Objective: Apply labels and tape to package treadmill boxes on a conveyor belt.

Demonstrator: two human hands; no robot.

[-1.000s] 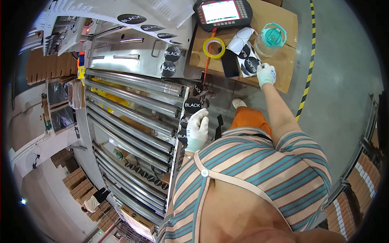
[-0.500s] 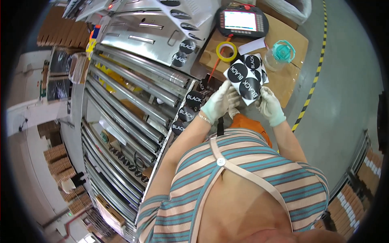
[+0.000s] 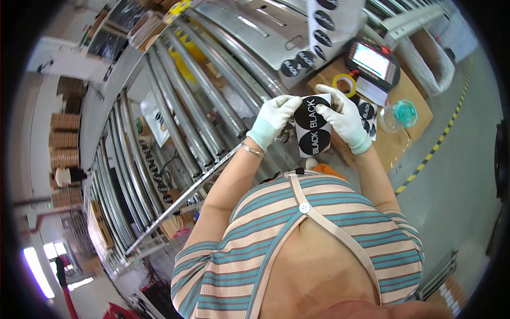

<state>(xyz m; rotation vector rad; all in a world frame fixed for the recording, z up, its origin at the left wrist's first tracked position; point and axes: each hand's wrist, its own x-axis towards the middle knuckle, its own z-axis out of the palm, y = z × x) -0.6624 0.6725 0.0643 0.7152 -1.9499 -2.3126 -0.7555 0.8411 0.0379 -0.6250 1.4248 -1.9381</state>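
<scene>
Sticker sheet point(image 3: 313, 126) held over steel rollers point(image 3: 212, 106), cardboard table point(image 3: 409, 133) beside.

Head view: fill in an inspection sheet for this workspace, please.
Surface: cardboard-covered bench beside long steel rollers.
Job's things: white sheet of round black stickers, held up in both hands.
Clutter: yellow tape roll, handheld screen unit, clear container with teal lid, more sticker sheets.
Grips: left hand and right hand, both in white gloves, pinch the sheet's edges.
Cables: nothing seen.
Surroundings: grey floor with yellow-black striped tape, stacked boxes at left.
</scene>
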